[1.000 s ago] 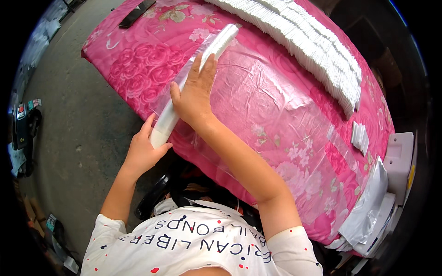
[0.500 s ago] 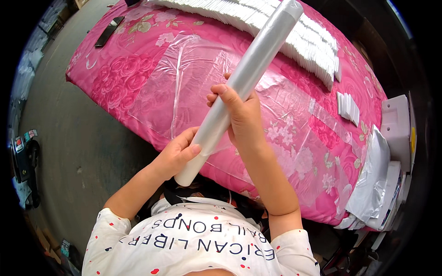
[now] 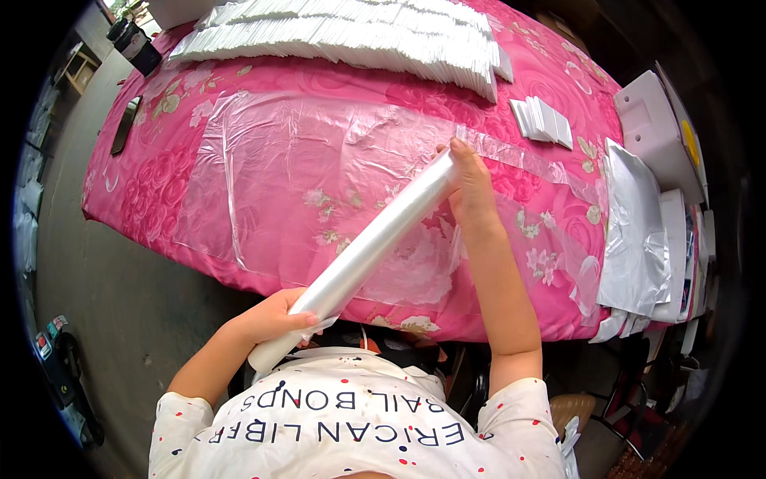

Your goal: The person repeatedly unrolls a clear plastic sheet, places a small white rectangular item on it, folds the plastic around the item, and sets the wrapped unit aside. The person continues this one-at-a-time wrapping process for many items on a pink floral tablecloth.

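Observation:
A long roll of clear plastic film [image 3: 375, 227] slants across in front of me, its lower left end close to my shirt. My left hand [image 3: 281, 318] is wrapped round the roll near that lower end, the thumb on top. At the far upper end my right hand [image 3: 471, 180] grips the roll, fingers closed round its tip. Beneath and beyond it, a thin clear plastic sheet [image 3: 263, 172] lies spread over the pink floral tablecloth [image 3: 152, 191], with creases and a long fold on its left.
Long rows of stacked white packets [image 3: 343, 40] line the far side; a small white stack [image 3: 541, 121] lies apart from them. A phone [image 3: 126, 125] and dark jar [image 3: 133, 46] are at left. A silvery plastic bag [image 3: 634, 231] and white foam box [image 3: 658, 132] stand right.
The roll has come down and nearer my body, tilting flatter. My right hand has slid from its middle to the upper end. My view has shifted, showing the dark jar.

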A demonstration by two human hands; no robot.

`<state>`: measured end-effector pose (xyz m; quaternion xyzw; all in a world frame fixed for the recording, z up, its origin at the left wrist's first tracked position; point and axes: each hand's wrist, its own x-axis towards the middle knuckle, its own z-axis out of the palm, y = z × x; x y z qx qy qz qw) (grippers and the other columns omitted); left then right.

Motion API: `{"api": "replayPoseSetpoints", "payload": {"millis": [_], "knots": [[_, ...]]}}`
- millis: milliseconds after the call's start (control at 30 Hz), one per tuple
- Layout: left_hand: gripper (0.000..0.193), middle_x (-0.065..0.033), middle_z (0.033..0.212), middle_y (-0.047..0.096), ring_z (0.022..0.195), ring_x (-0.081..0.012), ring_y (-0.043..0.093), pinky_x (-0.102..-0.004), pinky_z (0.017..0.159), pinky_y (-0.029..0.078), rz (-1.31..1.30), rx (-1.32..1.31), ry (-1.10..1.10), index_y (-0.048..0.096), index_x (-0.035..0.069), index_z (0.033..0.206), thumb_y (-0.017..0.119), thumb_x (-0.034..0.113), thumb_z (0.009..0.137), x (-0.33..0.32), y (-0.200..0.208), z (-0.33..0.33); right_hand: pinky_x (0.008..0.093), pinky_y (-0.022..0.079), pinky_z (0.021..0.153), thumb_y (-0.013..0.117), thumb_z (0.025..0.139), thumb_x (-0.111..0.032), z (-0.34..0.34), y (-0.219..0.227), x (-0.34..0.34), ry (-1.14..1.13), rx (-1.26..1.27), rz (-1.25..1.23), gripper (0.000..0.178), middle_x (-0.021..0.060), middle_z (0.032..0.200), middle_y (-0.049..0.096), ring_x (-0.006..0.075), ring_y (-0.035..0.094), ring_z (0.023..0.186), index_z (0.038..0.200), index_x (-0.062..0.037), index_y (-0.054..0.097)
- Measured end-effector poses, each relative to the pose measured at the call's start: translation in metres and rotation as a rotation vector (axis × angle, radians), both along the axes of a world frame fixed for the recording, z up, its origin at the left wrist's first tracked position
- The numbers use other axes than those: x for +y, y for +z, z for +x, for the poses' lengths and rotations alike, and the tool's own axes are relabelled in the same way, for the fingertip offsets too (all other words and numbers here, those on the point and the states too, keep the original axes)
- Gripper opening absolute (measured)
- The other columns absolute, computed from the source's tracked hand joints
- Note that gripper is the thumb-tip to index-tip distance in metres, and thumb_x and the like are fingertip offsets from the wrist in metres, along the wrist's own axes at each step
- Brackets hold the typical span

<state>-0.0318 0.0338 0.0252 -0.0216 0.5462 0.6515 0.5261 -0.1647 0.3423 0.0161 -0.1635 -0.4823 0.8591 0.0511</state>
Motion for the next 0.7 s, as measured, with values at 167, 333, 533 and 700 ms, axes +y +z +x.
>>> {"api": "replayPoseSetpoints", "payload": {"millis": [167,333,533,700], "knots": [[0.047,-0.0089,0.082,0.058,0.06,-0.0134,0.055,-0.0267,0.057,0.048,0.021,-0.189,0.022,0.047,0.003,0.116,0.065,0.029,0.081,-0.021,-0.014,0.015,0.0177,0.043,0.057,0.058,0.089,-0.02,0.011,-0.001,0.048,0.174,-0.075,0.413,0.021,0.003,0.084,0.061,0.0052,0.053,0.067,0.101,-0.0033,0.058],[0.058,-0.0072,0.077,0.057,0.056,-0.0124,0.054,-0.025,0.053,0.046,0.085,-0.233,0.026,0.047,0.001,0.116,0.069,0.037,0.076,-0.022,-0.015,0.017,0.0138,0.036,0.049,0.058,0.089,-0.02,0.022,0.009,0.038,0.484,-0.122,0.52,0.019,-0.0027,0.067,0.057,0.0004,0.044,0.051,0.098,-0.0035,0.062],[0.072,-0.0084,0.073,0.058,0.053,-0.0123,0.054,-0.0238,0.05,0.044,0.212,-0.369,0.03,0.049,-0.003,0.116,0.074,0.044,0.068,-0.022,-0.012,0.01,0.0153,0.037,0.049,0.062,0.086,-0.02,0.018,0.014,0.034,0.763,-0.203,0.551,0.018,-0.0032,0.065,0.055,0.0014,0.044,0.052,0.092,-0.0031,0.063],[0.069,-0.0088,0.073,0.06,0.056,-0.0123,0.056,-0.0241,0.053,0.046,0.249,-0.394,0.005,0.05,-0.004,0.115,0.076,0.039,0.067,-0.025,-0.024,0.013,0.0179,0.039,0.053,0.064,0.085,-0.019,0.018,0.007,0.035,0.779,-0.123,0.58,0.014,-0.0039,0.067,0.054,0.0037,0.047,0.057,0.085,-0.0045,0.062]]}}
